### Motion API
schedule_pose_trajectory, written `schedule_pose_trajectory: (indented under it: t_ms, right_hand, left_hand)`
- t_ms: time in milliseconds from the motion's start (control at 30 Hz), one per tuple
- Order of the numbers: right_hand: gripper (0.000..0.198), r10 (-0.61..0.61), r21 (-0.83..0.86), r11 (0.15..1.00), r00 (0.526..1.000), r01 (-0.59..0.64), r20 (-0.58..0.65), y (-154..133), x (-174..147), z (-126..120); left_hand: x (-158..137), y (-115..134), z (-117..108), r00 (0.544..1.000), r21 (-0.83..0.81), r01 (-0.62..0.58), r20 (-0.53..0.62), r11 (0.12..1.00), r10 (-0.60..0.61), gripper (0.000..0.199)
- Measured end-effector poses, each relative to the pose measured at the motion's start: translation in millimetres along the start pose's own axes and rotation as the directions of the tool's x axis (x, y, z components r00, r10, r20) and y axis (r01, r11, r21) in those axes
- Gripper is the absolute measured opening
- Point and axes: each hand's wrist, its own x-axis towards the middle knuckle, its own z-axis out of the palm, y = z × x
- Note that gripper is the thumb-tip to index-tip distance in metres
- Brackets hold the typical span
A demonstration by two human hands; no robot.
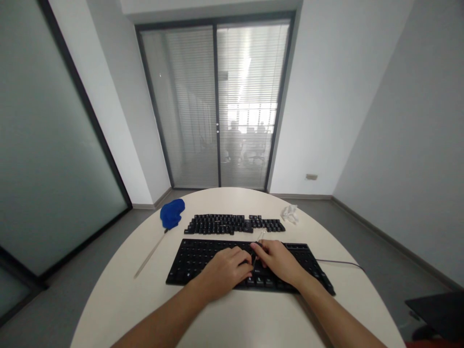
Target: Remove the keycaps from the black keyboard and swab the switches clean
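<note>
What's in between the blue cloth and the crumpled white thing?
Loose black keycaps in rows lie between the blue cloth and the crumpled white thing, as the head view shows.

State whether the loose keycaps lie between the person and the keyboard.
No, the loose keycaps lie on the table beyond the far edge of the keyboard.

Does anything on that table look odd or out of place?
Yes. Loose black keys lie in rough rows just beyond the keyboard, which is odd because keys normally sit on it. A crumpled white wad to their right also looks untidy. I see no spill.
</note>
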Motion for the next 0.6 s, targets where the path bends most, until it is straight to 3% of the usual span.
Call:
schedule_pose_trajectory:
  t_ms: [367, 600]
  right_hand:
    - [0.052, 0.033, 0.006, 0.999, 0.999, -0.033, -0.026, 3.7, 1.8, -2.1]
    - [0.050, 0.046, 0.007, 0.999, 0.999, -0.046, -0.007, 3.8, 1.7, 0.2]
  left_hand:
    - [-0.9, -2.7, 2.8, 0.990, -0.091, 0.026, -0.139, 0.996, -0.039, 0.018]
    - [-0.1, -2.8, -0.8, 0.994, -0.194, 0.091, -0.046, 0.977, -0.101, 0.014]
